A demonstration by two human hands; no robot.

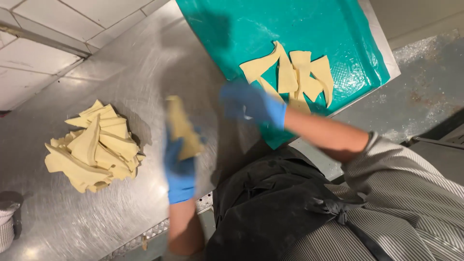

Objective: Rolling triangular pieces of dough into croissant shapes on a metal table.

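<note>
Left hand, blue glove, clamps dough piece above tabletop, between dough pile and green tray. Right hand blurred at tray edge, grip unclear, seemingly empty. Likely mid-transfer; next needs clean placement.

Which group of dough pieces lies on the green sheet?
The flatter, spread-out group of dough pieces at the top right lies on the green sheet. The heaped dough pile at the left sits on the bare steel table.

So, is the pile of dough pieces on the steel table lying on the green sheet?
No. The pile of dough pieces lies on the bare steel table, apart from the green sheet, which holds only a few flat pieces.
</note>
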